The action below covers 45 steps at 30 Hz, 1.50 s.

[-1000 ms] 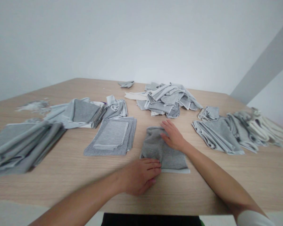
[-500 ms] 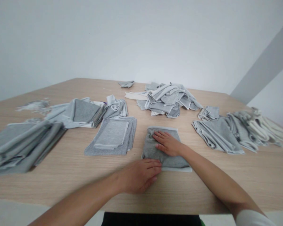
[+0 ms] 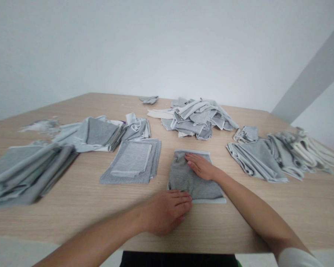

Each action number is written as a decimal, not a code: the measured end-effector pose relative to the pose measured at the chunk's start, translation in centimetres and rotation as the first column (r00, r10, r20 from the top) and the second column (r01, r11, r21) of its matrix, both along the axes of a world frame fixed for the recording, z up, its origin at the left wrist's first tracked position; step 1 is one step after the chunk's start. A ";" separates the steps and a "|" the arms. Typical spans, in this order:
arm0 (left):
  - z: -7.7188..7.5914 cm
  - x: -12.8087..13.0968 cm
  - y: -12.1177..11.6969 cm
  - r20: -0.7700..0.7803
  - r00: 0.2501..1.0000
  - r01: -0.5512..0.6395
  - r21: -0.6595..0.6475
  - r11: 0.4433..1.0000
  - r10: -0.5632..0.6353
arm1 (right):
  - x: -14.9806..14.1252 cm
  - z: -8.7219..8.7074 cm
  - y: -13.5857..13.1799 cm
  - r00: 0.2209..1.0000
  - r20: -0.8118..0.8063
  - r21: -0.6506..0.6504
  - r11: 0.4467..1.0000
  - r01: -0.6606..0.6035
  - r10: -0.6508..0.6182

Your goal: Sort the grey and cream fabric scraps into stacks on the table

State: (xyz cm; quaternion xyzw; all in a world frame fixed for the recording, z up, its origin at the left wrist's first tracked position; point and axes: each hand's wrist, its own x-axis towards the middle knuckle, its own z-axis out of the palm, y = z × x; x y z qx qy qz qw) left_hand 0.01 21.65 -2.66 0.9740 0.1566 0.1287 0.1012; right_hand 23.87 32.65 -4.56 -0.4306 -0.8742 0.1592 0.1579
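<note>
A grey piece of fabric with pale edges lies spread on the table in front of me, slightly wrinkled at its left side. My left hand rests at its near left corner, fingers stretched out over the edge. My right hand lies flat on its upper part, fingers extended. Just to the left is a flat stack of grey fabric pieces, with a smaller lighter piece on top; neither hand touches it.
A loose heap of grey and white cloth sits at the back of the wooden table. Folded fabric lies on the left and right. White scraps lie at the far left; a small folded cloth is at the back.
My right hand has slid left over the fabric from its upper right edge, then slightly away from me. That upper right edge has been laid out flatter. My left hand stays nearly in place.
</note>
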 end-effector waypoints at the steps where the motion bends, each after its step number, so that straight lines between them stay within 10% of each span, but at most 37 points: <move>1: 0.0 0.0 0.0 0.005 1.000 0.001 -0.001 1.000 -0.001 | 0.2 -0.1 0.2 1.000 -0.017 0.006 1.000 0.004 -0.004; 20: -1.1 -0.2 -0.4 0.023 0.994 0.105 0.034 0.994 -0.106 | 1.4 -0.6 2.1 0.998 0.027 0.070 0.996 0.054 -0.056; 45: -1.7 0.0 -0.5 0.122 0.985 0.110 0.103 0.989 -0.123 | 1.3 1.6 1.3 0.878 0.205 0.167 0.899 0.405 -0.433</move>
